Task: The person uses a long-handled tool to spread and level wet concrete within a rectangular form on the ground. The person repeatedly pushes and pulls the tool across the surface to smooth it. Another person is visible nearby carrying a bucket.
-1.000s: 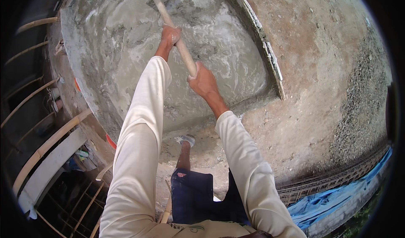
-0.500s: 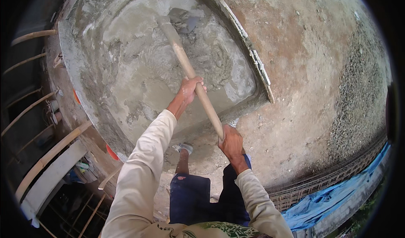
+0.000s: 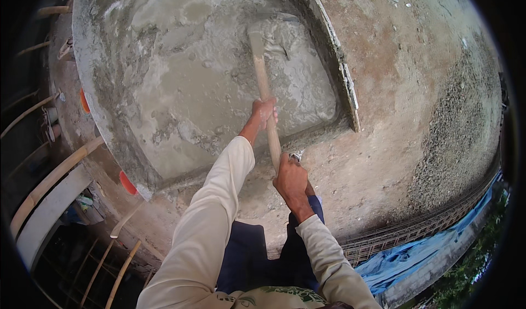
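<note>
A long wooden-handled hoe [image 3: 262, 73] slants away from me over a low mixing trough [image 3: 349, 98]. Wet grey mortar [image 3: 186, 98] fills the trough, and the hoe's head lies mostly sunk in it near the far right side, only a curved edge showing. My left hand [image 3: 264, 112] is wrapped round the middle of the handle, above the mortar. Nearer my body, my right hand [image 3: 292, 178] grips the handle's end, just outside the trough's near edge. Both forearms wear pale long sleeves.
Bamboo poles [image 3: 55, 183] and a pale slab stand at left, beside orange-red round pieces [image 3: 127, 182] at the trough's wall. Gravel [image 3: 449, 128] is spread on the dirt at right. Steel mesh [image 3: 378, 243] and a blue tarp [image 3: 408, 268] lie at lower right.
The hoe's head has moved right through the mortar and the handle stands steeper in view. My left hand has shifted slightly right, my right hand slightly left; both keep their grip.
</note>
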A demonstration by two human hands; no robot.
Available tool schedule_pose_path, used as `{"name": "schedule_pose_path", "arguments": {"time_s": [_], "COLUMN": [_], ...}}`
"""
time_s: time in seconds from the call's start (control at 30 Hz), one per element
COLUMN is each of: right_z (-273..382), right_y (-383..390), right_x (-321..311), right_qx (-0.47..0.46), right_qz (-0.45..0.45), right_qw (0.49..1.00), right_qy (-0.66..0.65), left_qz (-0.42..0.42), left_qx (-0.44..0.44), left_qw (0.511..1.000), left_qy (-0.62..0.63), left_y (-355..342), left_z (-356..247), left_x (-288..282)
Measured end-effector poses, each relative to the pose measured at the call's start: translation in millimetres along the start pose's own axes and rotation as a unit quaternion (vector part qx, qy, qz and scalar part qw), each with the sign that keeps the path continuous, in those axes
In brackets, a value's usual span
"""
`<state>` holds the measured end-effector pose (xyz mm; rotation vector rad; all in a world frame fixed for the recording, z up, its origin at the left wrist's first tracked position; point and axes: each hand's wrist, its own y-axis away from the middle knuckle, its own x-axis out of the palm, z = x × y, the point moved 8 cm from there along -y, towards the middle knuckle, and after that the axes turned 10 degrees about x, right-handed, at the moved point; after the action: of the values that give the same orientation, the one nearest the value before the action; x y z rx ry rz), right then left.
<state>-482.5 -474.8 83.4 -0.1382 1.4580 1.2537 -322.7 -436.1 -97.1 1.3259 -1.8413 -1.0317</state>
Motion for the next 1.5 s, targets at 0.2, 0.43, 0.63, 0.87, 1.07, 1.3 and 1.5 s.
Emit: {"name": "schedule_pose_path", "arguments": {"time_s": [0.2, 0.43, 0.63, 0.87, 1.07, 1.3, 1.5], "right_z": [-16.8, 18.2, 197.2, 232.6, 139.3, 36.7, 225.8], "right_y": [137.4, 123.3, -147.0, -83.2, 50.4, 188.2, -43.7], "right_x": [27.9, 66.6, 1.3, 73.4, 80.4, 106.0, 96.1], "right_qx": [0.051, -0.034, -0.179, -0.147, -0.072, -0.065, -0.173], "right_qz": [0.084, 0.025, -0.135, 0.076, 0.092, 0.07, -0.075], "right_qw": [0.988, 0.992, 0.974, 0.986, 0.993, 0.992, 0.982], "right_qy": [-0.121, -0.117, 0.012, 0.025, -0.007, -0.078, 0.021], "left_qz": [0.003, -0.028, -0.167, -0.209, -0.04, -0.025, -0.073], "left_qx": [-0.006, 0.005, 0.305, 0.171, -0.009, -0.079, 0.193], "left_qw": [0.998, 0.992, 0.937, 0.918, 0.992, 0.975, 0.972], "left_qy": [0.06, 0.126, 0.039, -0.291, 0.119, 0.205, 0.115], "left_y": [121.1, 126.6, -58.8, -71.8, 34.0, 150.0, -2.2], "left_z": [78.7, 44.5, -191.2, -95.2, 30.4, 128.4, -75.4], "left_x": [-32.8, -109.8, -224.3, -323.1, -232.0, -179.7, -319.3]}}
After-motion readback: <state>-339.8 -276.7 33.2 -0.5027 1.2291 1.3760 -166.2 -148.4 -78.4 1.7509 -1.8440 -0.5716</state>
